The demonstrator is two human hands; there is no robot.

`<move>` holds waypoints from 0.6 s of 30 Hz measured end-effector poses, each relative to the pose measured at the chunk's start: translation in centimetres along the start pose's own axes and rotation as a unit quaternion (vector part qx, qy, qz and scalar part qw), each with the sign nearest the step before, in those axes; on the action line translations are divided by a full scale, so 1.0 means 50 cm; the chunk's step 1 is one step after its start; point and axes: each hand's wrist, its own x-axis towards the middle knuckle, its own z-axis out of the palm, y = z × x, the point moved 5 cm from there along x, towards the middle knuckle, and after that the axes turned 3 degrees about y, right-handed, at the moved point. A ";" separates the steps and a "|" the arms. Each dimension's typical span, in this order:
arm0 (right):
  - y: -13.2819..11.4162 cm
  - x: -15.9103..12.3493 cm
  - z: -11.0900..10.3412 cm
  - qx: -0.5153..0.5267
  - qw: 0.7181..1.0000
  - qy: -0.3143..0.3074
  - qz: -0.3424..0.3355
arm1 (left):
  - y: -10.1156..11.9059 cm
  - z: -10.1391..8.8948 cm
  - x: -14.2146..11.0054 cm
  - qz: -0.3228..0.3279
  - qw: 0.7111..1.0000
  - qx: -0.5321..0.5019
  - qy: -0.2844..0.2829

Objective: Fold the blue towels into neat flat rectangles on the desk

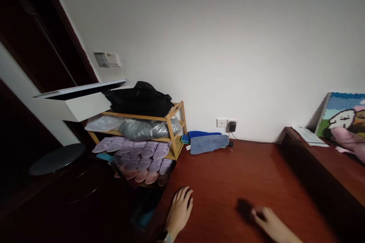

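My left hand (180, 210) lies on the left side of the reddish-brown wooden table (222, 182), near its edge. Its fingers are stretched out and hold nothing. A watch or band (165, 236) circles the left wrist. Lower right, my right hand (268, 221) is over the table with its fingers curled and closed, slightly blurred. A dark blurred patch lies just beyond its fingertips; whether it is a shadow or a held thing, I cannot tell. At the table's far edge, a folded grey-blue towel (209, 144) lies in front of a bright blue cloth (203, 134).
A wooden rack (178, 136) left of the table holds lilac slippers (148, 150), plastic-wrapped items and a black bag (139, 100). A round stool (57, 159) stands farther left. A black plug (232, 126) trails a cable. A raised ledge at right bears a pink plush toy (349, 142).
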 end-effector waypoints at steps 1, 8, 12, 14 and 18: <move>-0.028 0.058 0.022 -0.013 0.999 -0.031 -0.038 | -0.005 0.008 -0.002 -0.002 1.000 0.002 0.002; -0.183 0.473 0.097 -0.271 0.959 0.059 -0.064 | -0.018 0.012 -0.012 -0.028 0.999 -0.007 -0.016; -0.179 0.586 0.126 -0.346 0.933 0.073 -0.059 | -0.021 0.016 -0.014 -0.034 0.999 -0.004 -0.018; -0.165 0.612 0.143 -0.354 0.931 0.062 -0.060 | -0.028 0.023 -0.018 -0.034 0.999 -0.001 -0.017; -0.157 0.628 0.163 -0.350 0.932 0.058 -0.071 | -0.044 0.038 -0.023 -0.025 1.000 -0.002 0.000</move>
